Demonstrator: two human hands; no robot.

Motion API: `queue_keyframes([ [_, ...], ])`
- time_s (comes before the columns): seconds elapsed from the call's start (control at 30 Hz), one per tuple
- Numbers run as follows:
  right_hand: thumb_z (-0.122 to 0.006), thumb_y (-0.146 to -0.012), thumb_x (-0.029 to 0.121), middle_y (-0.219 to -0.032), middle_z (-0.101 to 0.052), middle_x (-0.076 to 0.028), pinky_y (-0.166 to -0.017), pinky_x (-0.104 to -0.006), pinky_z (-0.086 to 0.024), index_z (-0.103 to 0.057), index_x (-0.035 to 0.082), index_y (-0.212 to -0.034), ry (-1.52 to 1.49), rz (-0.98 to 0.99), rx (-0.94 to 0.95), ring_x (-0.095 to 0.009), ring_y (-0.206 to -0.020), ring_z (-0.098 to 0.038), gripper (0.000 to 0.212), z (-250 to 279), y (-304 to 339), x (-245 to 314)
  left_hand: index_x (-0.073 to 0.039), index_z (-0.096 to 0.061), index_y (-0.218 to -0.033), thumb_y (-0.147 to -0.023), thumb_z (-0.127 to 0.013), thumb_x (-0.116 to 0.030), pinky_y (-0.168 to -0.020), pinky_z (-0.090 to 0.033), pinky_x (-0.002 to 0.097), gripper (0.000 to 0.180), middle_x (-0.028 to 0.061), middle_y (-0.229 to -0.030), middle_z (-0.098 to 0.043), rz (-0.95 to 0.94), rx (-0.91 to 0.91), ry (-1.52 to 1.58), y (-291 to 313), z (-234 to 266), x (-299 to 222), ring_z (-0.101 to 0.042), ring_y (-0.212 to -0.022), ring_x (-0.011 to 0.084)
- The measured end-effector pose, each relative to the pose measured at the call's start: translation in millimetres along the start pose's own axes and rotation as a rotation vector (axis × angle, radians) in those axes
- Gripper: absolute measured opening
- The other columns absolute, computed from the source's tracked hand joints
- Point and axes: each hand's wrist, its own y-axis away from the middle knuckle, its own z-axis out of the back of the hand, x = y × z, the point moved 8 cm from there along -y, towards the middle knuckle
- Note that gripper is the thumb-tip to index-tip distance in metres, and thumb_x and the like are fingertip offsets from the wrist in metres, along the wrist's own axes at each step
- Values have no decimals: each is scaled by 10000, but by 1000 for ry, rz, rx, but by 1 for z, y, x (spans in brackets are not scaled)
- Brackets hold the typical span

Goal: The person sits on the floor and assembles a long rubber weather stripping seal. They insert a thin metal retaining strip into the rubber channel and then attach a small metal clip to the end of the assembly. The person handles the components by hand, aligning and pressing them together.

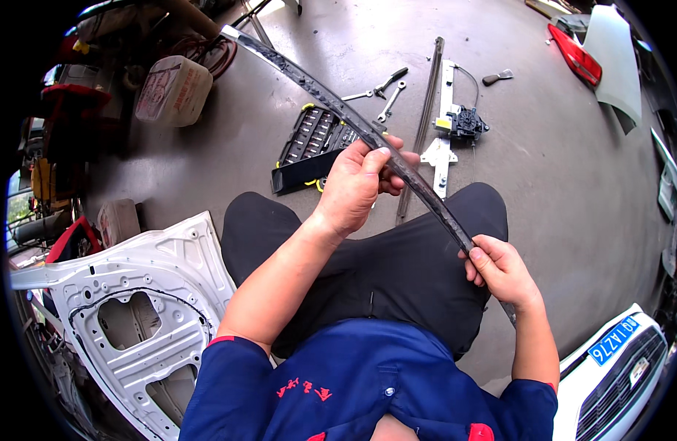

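Long black strip (428, 195), one piece, slim, pale at its far tip; I view it held up on a slant across the dark-trousered legs (338, 264), from upper left down to lower right. Left hand (360, 176): gripping the strip near mid-length, thumb along its upper face, fingers curled beneath. Right hand (500, 268): closed on the strip toward its near end, which runs on past the wrist. On the grey floor (566, 191) beyond, I list: open socket case (301, 174), black with yellow catches; ratchet handle (397, 75); combination wrench (390, 103); second dark strip (429, 95), lying lengthwise beside a metal rail (441, 151) with black motor (467, 123); small scraper (498, 77). Outer items: red lamp (576, 56) at upper right; white door shell (184, 257) at lower left.
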Motion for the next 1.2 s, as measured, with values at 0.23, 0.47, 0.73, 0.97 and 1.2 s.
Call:
queue_keyframes([
  [0.23, -569, -1095, 261, -795, -658, 7, -679, -247, -495, -688, 1, -1154, -47, 96, -101, -69, -719, -570, 292, 14, -31, 25, -65, -651, -1223, -1095, -475, -154, -722, -567, 269, 235, 108, -1127, -773, 76, -59, 71, 3, 1, 17, -675, -785, 90],
  [0.47, -614, -1059, 212, -725, -604, 15, -639, -265, -467, -679, 19, -966, 192, 57, -53, -73, -669, -539, 223, 27, -47, 13, -80, -433, -1527, -1032, -477, -327, -916, -572, 379, 555, 210, -1350, -682, -50, 151, 203, 19, 34, -24, -714, -1122, 255],
  [0.73, -552, -1054, 271, -714, -607, -24, -640, -284, -473, -668, -2, -946, 318, 61, -29, -105, -676, -552, 315, 30, -51, 16, -6, -531, -1320, -1084, -345, -95, -802, -666, 336, 314, 257, -1339, -661, -71, -11, 146, 33, 51, -21, -727, -1118, 297],
  [0.97, -612, -1054, 302, -642, -482, -28, -604, -322, -422, -629, -12, -836, 466, 161, -46, -127, -643, -443, 383, 18, -56, 26, 13, -480, -1409, -990, -425, -15, -884, -650, 389, 423, 261, -1372, -641, -78, -23, 76, 54, 52, -30, -701, -1161, 297],
  [1.2, -616, -1046, 297, -634, -474, -64, -594, -338, -415, -604, -20, -812, 559, 249, -91, -147, -626, -438, 394, 24, -50, 39, 20, -498, -1378, -1017, -486, -71, -943, -633, 443, 372, 297, -1339, -650, -90, 64, 45, 70, 60, -33, -712, -1157, 359],
])
